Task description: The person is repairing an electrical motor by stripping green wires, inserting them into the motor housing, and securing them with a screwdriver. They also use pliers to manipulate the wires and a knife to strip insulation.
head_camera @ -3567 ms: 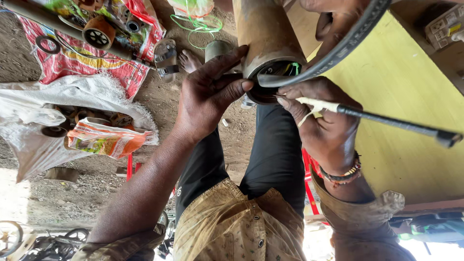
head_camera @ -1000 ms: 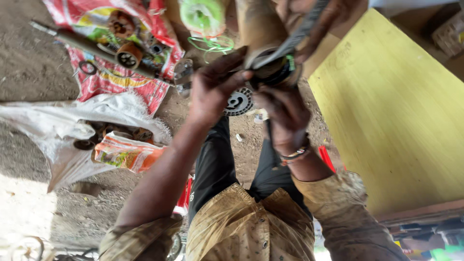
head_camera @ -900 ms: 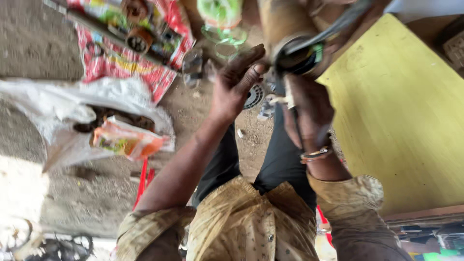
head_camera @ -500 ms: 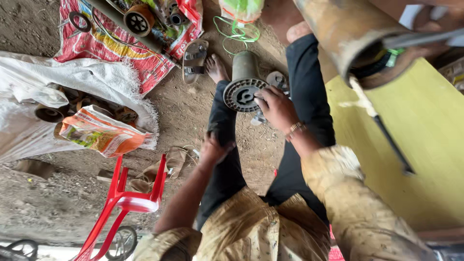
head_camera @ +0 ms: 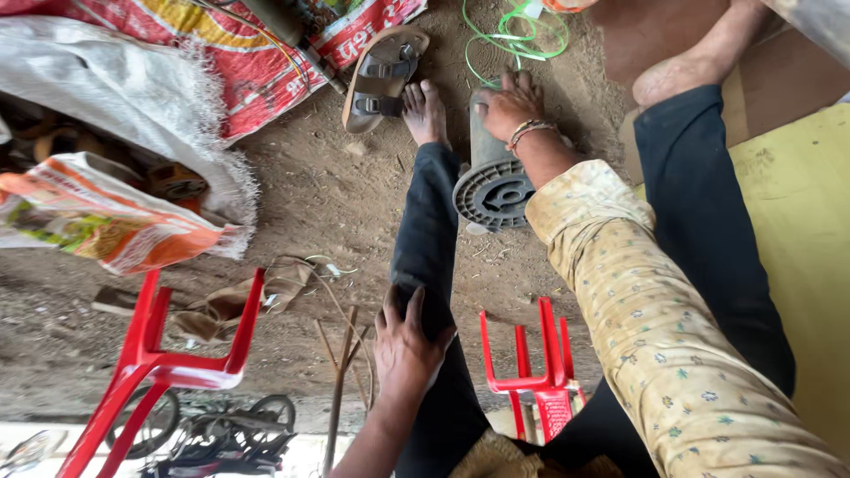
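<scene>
My right hand (head_camera: 510,103), with bangles at the wrist, reaches down to the dirt floor. Its fingers curl over the far end of a grey ribbed plastic spool (head_camera: 492,173) lying between my legs. My left hand (head_camera: 406,343) rests flat on my left leg in dark trousers (head_camera: 427,239), fingers spread and holding nothing. My bare left foot (head_camera: 426,111) is beside the spool, and my right foot (head_camera: 699,57) lies at the upper right.
A brown sandal (head_camera: 381,73) and a coil of green wire (head_camera: 513,34) lie near the feet. Red plastic stool legs (head_camera: 173,354) and another red frame (head_camera: 534,376) stand close. A yellow board (head_camera: 801,221) is at right. Sacks (head_camera: 115,84) with parts and an orange bag (head_camera: 97,221) lie at left.
Both hands left the pipe and rim held up high. The right hand went down onto the grey spool, the left hand dropped to my leg, and the view tilted toward the floor.
</scene>
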`<state>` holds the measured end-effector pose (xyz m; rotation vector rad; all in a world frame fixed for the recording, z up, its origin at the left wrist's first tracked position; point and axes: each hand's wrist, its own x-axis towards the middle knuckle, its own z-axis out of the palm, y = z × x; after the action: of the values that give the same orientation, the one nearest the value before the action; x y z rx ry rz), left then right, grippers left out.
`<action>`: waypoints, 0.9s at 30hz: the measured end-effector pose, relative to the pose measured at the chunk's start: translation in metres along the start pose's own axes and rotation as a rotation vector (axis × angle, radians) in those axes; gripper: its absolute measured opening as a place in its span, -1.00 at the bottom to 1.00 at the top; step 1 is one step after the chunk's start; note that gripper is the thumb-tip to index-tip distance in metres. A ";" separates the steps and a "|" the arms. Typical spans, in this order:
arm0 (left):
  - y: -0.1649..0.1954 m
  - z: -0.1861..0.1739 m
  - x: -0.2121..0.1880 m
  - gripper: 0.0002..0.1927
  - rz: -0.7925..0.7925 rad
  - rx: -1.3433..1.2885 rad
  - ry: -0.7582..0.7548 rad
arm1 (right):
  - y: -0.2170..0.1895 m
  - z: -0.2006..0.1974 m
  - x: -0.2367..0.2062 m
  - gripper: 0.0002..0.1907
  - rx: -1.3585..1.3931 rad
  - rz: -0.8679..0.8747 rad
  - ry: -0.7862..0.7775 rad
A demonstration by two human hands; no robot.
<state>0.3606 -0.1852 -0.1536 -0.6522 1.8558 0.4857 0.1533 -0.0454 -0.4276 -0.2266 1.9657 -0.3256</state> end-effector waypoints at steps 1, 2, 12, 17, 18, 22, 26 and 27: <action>-0.005 0.004 0.002 -0.14 0.003 -0.013 0.012 | -0.002 0.008 0.009 -0.53 -0.043 -0.061 0.076; -0.009 0.007 -0.002 -0.15 -0.004 -0.025 0.016 | -0.005 0.017 0.013 -0.50 -0.082 -0.125 0.140; -0.008 0.008 -0.014 -0.16 -0.010 -0.021 -0.031 | -0.076 0.007 -0.128 -0.74 0.965 -0.378 -0.098; -0.015 0.011 -0.029 -0.43 0.179 0.004 0.288 | -0.079 -0.023 -0.246 -0.82 1.628 -0.041 -0.260; -0.015 0.012 -0.035 -0.53 0.241 -0.090 0.338 | -0.077 -0.025 -0.270 -0.84 1.739 -0.040 -0.236; 0.005 0.012 -0.057 -0.57 0.167 -1.029 0.118 | -0.059 -0.031 -0.348 -0.89 1.959 0.103 -0.156; 0.040 -0.007 -0.092 -0.41 -0.084 -1.692 -0.418 | -0.047 -0.039 -0.413 -0.87 1.990 0.046 -0.162; 0.045 -0.017 -0.103 -0.42 -0.074 -1.644 -0.370 | -0.047 -0.043 -0.427 -0.85 1.876 0.010 -0.129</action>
<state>0.3498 -0.1396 -0.0501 -1.4938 0.7299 1.9457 0.2865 0.0461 -0.0273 0.9271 0.8631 -1.8343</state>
